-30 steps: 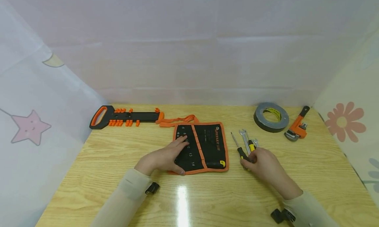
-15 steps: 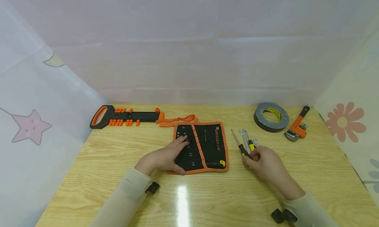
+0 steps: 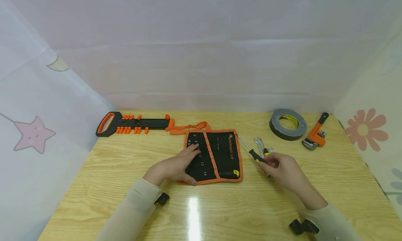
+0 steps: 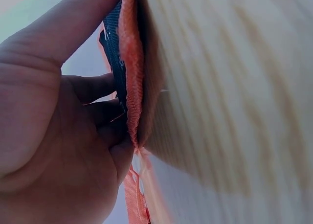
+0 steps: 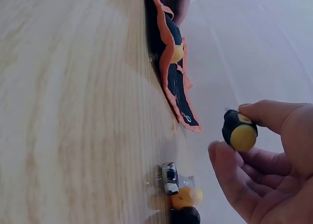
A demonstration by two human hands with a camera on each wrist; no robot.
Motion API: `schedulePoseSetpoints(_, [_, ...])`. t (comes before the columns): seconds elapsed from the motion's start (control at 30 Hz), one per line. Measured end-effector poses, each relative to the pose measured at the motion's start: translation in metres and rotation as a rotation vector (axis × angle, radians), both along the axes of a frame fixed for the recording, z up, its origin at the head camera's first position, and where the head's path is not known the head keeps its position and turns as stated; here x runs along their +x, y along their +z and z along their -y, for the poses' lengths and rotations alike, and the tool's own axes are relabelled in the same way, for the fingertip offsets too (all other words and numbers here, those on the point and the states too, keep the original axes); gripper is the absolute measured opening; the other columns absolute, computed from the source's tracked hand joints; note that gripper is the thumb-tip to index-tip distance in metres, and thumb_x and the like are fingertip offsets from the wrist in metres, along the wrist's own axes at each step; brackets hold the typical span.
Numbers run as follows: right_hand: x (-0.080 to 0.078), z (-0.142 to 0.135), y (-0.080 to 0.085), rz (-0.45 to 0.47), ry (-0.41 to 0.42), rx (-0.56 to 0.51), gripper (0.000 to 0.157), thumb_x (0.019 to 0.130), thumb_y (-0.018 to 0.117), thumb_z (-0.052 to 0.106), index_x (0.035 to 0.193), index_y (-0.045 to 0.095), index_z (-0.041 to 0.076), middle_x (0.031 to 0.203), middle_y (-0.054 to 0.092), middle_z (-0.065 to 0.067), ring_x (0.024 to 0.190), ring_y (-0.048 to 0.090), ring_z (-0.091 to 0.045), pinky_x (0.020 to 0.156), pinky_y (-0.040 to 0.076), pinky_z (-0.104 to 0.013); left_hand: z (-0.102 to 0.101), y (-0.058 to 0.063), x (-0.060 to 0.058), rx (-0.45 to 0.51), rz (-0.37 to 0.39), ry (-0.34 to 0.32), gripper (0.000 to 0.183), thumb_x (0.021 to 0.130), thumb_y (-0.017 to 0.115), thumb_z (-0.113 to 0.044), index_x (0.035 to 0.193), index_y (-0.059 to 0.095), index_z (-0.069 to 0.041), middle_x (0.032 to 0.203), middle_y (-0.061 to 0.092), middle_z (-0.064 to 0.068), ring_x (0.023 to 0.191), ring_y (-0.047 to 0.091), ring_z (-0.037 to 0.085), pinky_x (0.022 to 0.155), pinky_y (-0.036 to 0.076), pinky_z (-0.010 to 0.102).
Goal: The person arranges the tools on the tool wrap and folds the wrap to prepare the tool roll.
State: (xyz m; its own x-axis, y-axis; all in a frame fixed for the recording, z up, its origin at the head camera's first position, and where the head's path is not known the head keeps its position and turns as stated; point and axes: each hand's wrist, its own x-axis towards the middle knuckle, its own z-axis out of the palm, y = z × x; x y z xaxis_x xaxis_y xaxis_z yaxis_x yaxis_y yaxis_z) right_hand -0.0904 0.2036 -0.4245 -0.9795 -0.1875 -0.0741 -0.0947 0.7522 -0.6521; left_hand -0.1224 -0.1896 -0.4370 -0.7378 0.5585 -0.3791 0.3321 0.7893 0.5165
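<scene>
My left hand [image 3: 174, 167] rests with spread fingers on the left part of a black tool pouch [image 3: 224, 146] with orange edging and printed numbers. In the left wrist view, the thumb and fingers lie along the pouch's orange edge [image 4: 131, 62]. My right hand [image 3: 284, 171] pinches the black-and-yellow handle of a screwdriver [image 3: 254, 154] between thumb and fingers. Its shaft points up-left, the tip overlapping the pouch's right edge. The right wrist view shows the yellow handle end [image 5: 243, 137] above the table. Below it lie a wrench [image 3: 259, 145] and another yellow-and-black handled tool [image 3: 266, 152].
A yellow-ended tool [image 3: 236, 173] sits inside the pouch's lower right. Behind stand a grey tape roll [image 3: 296, 132] and an orange pipe wrench [image 3: 316, 139]. At the back left lies a black rack with orange clips [image 3: 152, 123], close to the pouch's orange strap [image 3: 186, 129].
The right hand has lifted the screwdriver off the other tools and shifted it left, its tip now at the pouch's right edge. The left hand has stayed in place.
</scene>
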Motion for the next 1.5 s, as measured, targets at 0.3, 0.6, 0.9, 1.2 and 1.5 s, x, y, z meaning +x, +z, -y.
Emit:
schedulePoseSetpoints(0.3, [-0.004,-0.001,0.001,0.031,0.057,-0.065,0.029,0.100,0.080,0.026,0.117,0.076,0.003,0.085,0.070,-0.003,0.071,0.057,-0.014,0.058,0.045,-0.026,0.000,0.001,-0.001,0.004,-0.006,0.003,0.116,0.086,0.093,-0.042,0.173,0.023,-0.011,0.184,-0.002,0.007,0.171,0.002,0.031,0.134,0.026,0.056])
schedulePoseSetpoints(0.6, [-0.006,0.006,0.003,-0.029,0.145,-0.009,0.023,0.098,0.082,0.020,0.116,0.078,0.006,0.101,0.077,-0.003,0.081,0.059,-0.013,0.066,0.049,-0.025,0.001,0.002,0.000,0.001,-0.003,0.004,0.116,0.086,0.093,-0.042,0.174,0.023,-0.012,0.184,-0.002,0.006,0.171,0.002,0.031,0.134,0.026,0.056])
schedulePoseSetpoints(0.9, [-0.008,0.011,0.001,-0.097,0.187,0.041,0.019,0.095,0.085,0.018,0.111,0.078,0.010,0.101,0.076,0.000,0.088,0.064,-0.012,0.072,0.052,-0.028,0.001,0.001,0.000,0.020,0.005,0.011,0.116,0.086,0.093,-0.041,0.173,0.024,-0.010,0.184,-0.001,0.006,0.171,0.002,0.031,0.134,0.026,0.057])
schedulePoseSetpoints(1.2, [-0.012,0.016,-0.007,-0.128,0.216,0.109,0.021,0.093,0.086,0.016,0.111,0.077,0.010,0.107,0.076,-0.002,0.089,0.063,-0.013,0.075,0.052,-0.032,0.000,0.000,0.001,0.015,0.009,0.007,0.116,0.086,0.093,-0.042,0.174,0.023,-0.012,0.184,-0.002,0.004,0.171,0.001,0.030,0.135,0.025,0.055])
schedulePoseSetpoints(1.5, [-0.016,0.023,-0.007,-0.155,0.215,0.100,0.024,0.092,0.086,0.014,0.113,0.077,0.007,0.107,0.075,-0.004,0.085,0.059,-0.012,0.072,0.050,-0.028,0.000,0.000,-0.001,0.012,0.005,0.010,0.116,0.086,0.093,-0.041,0.173,0.023,-0.012,0.185,-0.002,0.005,0.171,0.001,0.030,0.134,0.026,0.056])
